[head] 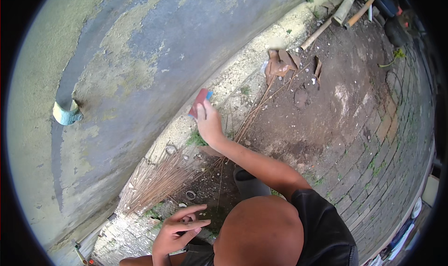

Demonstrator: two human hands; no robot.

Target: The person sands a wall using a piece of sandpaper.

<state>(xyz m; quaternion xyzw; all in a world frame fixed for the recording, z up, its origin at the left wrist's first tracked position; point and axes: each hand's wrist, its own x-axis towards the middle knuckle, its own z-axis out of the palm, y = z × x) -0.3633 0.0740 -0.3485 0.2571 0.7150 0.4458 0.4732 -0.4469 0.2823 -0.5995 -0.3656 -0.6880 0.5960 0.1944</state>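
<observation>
My right hand (209, 123) grips a flat reddish-brown sanding pad (200, 100) with blue showing at its edges. The pad is at the foot of a painted wall (168, 52); whether it touches the wall I cannot tell. Paint has peeled off the wall in large grey patches. Lower down, my left hand (176, 229) hangs in front of my bent bare knee (260, 231), fingers apart and nothing in them. Beyond that hand, a broom of thin sticks (157, 183) lies along the wall's base.
A light-blue fitting (67, 113) sticks out of the wall. Broken brown pieces (280, 63) lie by the broom's far sticks. Pipes and poles (344, 9) rest at the top right. Bare soil (325, 115) meets mossy paving (378, 168). A grey boot (250, 183) stands beside my knee.
</observation>
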